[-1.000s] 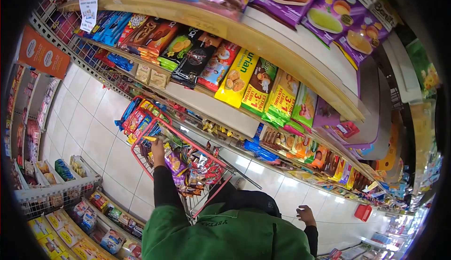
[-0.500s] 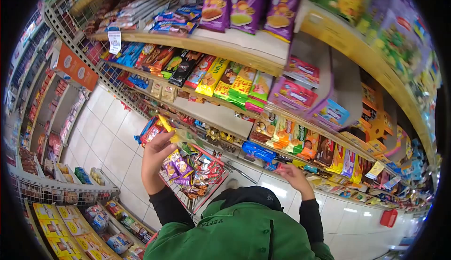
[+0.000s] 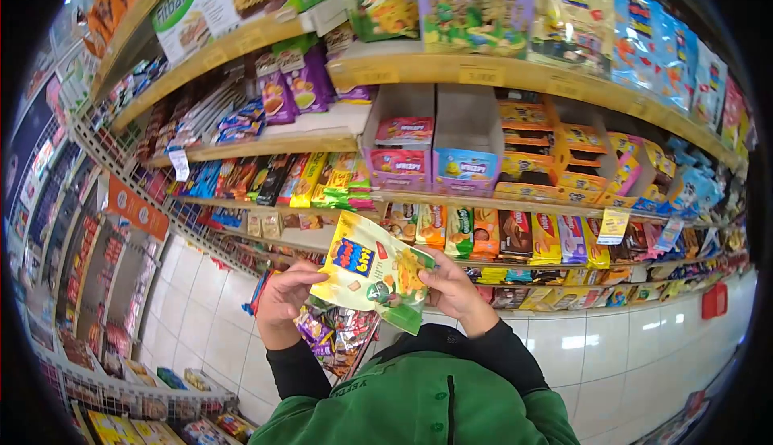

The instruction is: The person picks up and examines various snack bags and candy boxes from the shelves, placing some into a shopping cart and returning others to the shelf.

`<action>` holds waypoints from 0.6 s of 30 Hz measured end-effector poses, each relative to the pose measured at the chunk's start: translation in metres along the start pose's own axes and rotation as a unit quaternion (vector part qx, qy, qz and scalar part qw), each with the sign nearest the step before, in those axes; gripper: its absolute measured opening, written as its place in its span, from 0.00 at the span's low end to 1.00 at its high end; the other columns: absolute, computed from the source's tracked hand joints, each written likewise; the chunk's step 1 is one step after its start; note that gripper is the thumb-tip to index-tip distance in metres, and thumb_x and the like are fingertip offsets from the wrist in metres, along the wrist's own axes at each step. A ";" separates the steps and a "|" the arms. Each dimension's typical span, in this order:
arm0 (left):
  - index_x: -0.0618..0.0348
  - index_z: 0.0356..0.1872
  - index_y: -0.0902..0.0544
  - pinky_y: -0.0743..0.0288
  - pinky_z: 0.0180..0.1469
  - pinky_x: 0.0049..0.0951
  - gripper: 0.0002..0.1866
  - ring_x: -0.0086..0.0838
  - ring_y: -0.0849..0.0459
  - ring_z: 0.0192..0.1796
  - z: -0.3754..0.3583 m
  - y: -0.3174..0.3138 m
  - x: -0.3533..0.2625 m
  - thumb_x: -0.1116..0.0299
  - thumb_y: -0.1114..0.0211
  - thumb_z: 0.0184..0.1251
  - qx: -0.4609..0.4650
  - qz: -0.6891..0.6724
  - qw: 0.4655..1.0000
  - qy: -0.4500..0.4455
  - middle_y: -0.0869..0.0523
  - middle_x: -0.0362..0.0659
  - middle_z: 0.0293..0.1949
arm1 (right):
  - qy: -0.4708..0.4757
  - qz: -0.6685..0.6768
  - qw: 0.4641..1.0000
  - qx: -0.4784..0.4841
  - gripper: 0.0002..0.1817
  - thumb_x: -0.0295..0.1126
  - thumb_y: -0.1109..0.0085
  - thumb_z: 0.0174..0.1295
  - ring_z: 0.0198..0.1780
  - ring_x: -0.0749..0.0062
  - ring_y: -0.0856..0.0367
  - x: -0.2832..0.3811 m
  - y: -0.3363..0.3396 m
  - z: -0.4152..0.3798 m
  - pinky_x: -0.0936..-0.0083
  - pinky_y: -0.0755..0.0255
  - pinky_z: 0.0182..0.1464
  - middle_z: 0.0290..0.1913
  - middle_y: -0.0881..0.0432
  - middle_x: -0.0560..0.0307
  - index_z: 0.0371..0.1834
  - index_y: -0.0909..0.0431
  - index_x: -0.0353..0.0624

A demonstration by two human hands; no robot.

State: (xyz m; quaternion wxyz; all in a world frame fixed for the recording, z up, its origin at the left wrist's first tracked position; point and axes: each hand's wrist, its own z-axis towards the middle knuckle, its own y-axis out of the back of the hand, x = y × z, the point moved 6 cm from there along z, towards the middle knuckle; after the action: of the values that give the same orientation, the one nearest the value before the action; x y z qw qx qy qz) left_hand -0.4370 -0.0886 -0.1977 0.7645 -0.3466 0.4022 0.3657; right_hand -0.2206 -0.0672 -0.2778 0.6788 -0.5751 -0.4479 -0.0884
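Note:
A pale yellow and green snack pouch (image 3: 374, 272) is held up in front of my chest, its printed front facing me and slightly tilted. My left hand (image 3: 288, 296) pinches its left edge between thumb and fingers. On the other side, my right hand (image 3: 455, 288) grips the right edge, thumb on the front. Below the pouch, partly hidden by it and my left arm, a basket or cart holds several shiny snack packets (image 3: 318, 332). Similar snack pouches (image 3: 573, 10) stand on the top shelf.
Shelves of chocolate bars and wafers run across the front. Small pink Whizpy boxes (image 3: 400, 167) sit mid-shelf beside orange boxes (image 3: 523, 159). An orange sign (image 3: 137, 208) hangs on the wire rack at left. A red basket (image 3: 713, 302) is at far right.
The pouch has moved from my raised left hand to in front of me, and my right hand has come in from the right and taken hold. The view has shifted toward the upper shelves.

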 end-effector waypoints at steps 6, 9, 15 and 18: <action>0.64 0.59 0.48 0.33 0.50 0.36 0.40 0.34 0.31 0.52 0.045 -0.030 0.032 0.60 0.36 0.48 -0.135 -0.091 0.987 0.001 0.33 0.47 0.52 | 0.200 -0.002 0.973 -0.113 0.26 0.19 0.43 0.47 0.43 0.71 0.26 0.038 0.012 -0.020 0.75 0.26 0.41 0.43 0.29 0.52 0.50 0.42 0.34; 0.62 0.60 0.49 0.34 0.51 0.32 0.41 0.33 0.33 0.54 0.049 -0.056 0.070 0.63 0.35 0.47 -0.100 -0.087 0.989 0.069 0.35 0.45 0.54 | 0.235 -0.013 0.961 -0.147 0.21 0.19 0.43 0.48 0.40 0.72 0.25 0.045 0.009 -0.021 0.74 0.26 0.40 0.40 0.26 0.53 0.45 0.38 0.34; 0.64 0.42 0.27 0.30 0.41 0.21 0.17 0.21 0.24 0.39 0.035 -0.058 0.085 0.78 0.37 0.47 -0.215 -0.023 0.968 0.126 0.22 0.41 0.38 | 0.220 -0.203 0.939 -0.169 0.10 0.23 0.44 0.51 0.32 0.80 0.25 0.026 0.013 -0.005 0.84 0.29 0.33 0.31 0.23 0.58 0.36 0.31 0.35; 0.64 0.40 0.26 0.29 0.38 0.21 0.16 0.21 0.23 0.36 0.035 -0.047 0.064 0.79 0.36 0.46 -0.204 0.042 0.976 0.067 0.21 0.40 0.36 | 0.238 -0.238 0.932 -0.133 0.07 0.27 0.47 0.54 0.29 0.82 0.25 0.027 0.007 -0.003 0.86 0.30 0.31 0.28 0.22 0.58 0.34 0.29 0.36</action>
State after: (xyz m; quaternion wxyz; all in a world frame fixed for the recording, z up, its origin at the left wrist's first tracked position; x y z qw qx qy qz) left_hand -0.3584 -0.0653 -0.2272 0.6332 -0.5018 0.3834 0.4476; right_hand -0.1989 -0.0572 -0.2630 0.6418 -0.4993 -0.3804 -0.4406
